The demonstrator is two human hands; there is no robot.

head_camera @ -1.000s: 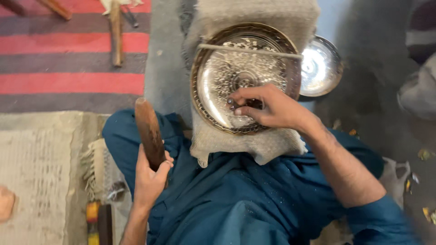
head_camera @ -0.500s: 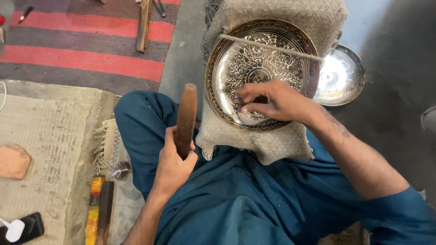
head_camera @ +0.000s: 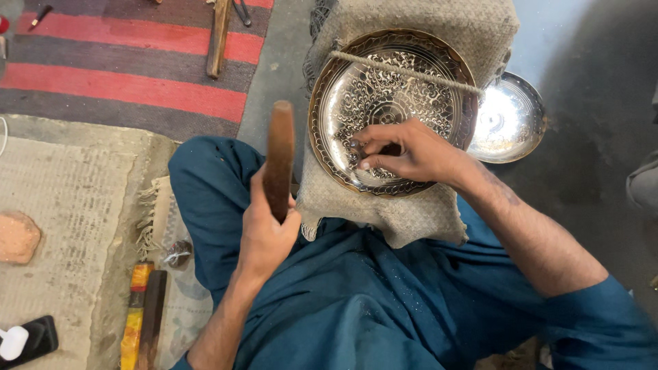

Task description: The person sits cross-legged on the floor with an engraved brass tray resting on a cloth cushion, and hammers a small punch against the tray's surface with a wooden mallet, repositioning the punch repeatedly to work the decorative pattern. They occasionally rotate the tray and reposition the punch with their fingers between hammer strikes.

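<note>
The left hand (head_camera: 264, 229) is clenched around the lower end of a brown wooden mallet (head_camera: 279, 159), which it holds upright and raised beside the work, its head level with the engraved metal plate (head_camera: 392, 109). That plate lies tilted on a burlap-covered block (head_camera: 411, 205) resting against the person's lap, and a cord (head_camera: 404, 70) drawn across its upper part seems to bind it there so it does not slip. The right hand (head_camera: 411, 152) rests on the lower middle of the plate, fingers pinched together as if around a small tool, though the tool itself is too hidden to make out. A plain shiny dish (head_camera: 508, 118) lies on the floor just beside the block, partly tucked behind the plate's edge.
</note>
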